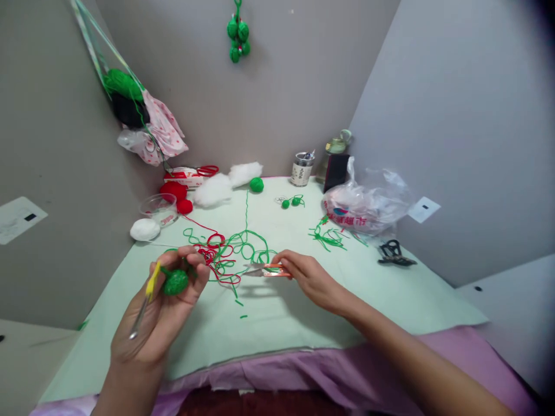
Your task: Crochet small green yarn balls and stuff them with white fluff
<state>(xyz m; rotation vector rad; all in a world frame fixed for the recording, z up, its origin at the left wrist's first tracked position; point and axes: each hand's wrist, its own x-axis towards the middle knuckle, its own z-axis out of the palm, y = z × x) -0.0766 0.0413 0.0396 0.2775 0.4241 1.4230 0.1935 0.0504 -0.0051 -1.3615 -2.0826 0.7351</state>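
My left hand point(165, 323) is turned palm up, its fingers curled around a small green crocheted ball point(176, 282). Tucked by its thumb is a crochet hook point(152, 282) with a yellow part and a metal shaft pointing down. My right hand point(310, 278) grips orange-handled thread snips point(277, 270), blades pointing left toward the other hand. The snips appear just above the table, apart from the ball. Behind and between the hands lie tangled green yarn point(247, 249) and red yarn point(217, 238). Short green yarn clippings point(243, 316) lie in front of them.
At the back are white stuffing point(213, 190), a green yarn ball point(256, 185), a pen tin point(302, 170) and two small green balls point(295, 201). A plastic bag point(368, 202) and black clip point(393, 254) sit right. A clear tub point(161, 211) and white yarn ball point(145, 230) stand left.
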